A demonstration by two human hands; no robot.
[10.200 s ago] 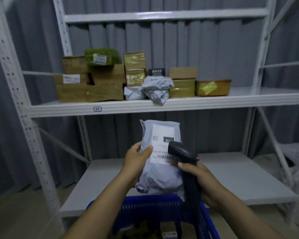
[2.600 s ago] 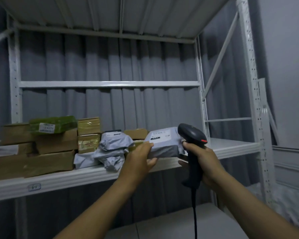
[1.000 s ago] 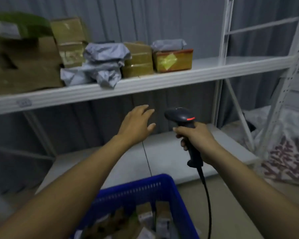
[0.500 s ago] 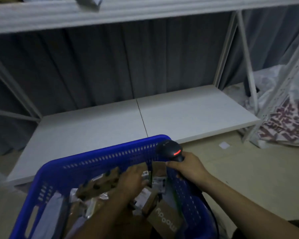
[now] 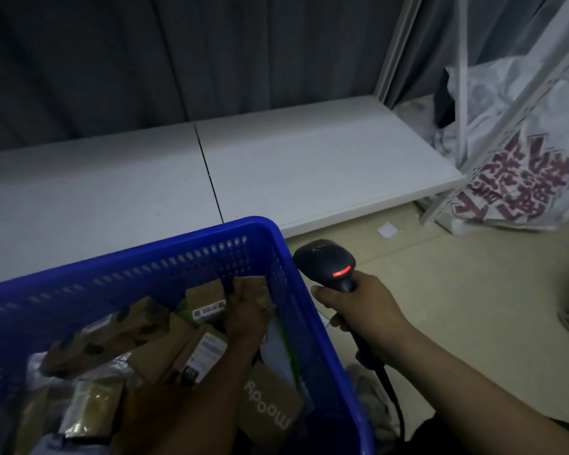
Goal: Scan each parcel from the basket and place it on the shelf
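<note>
a small brown parcel (image 5: 255,285) is gripped by the left hand (image 5: 247,321) inside the blue basket (image 5: 145,257), near its far right corner; the scanner (image 5: 329,264) is clasped by the right hand (image 5: 362,310) just outside it.

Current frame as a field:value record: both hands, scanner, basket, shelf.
left hand: inside the basket, fingers on a small brown box; grip unclear in the dim light
right hand: grips the scanner handle, just right of the basket
scanner: red light on, cable hangs below the hand
basket: blue, holds many parcels, mostly brown boxes
lower shelf: white board behind the basket
stage: picking a parcel, not yet scanned
</note>
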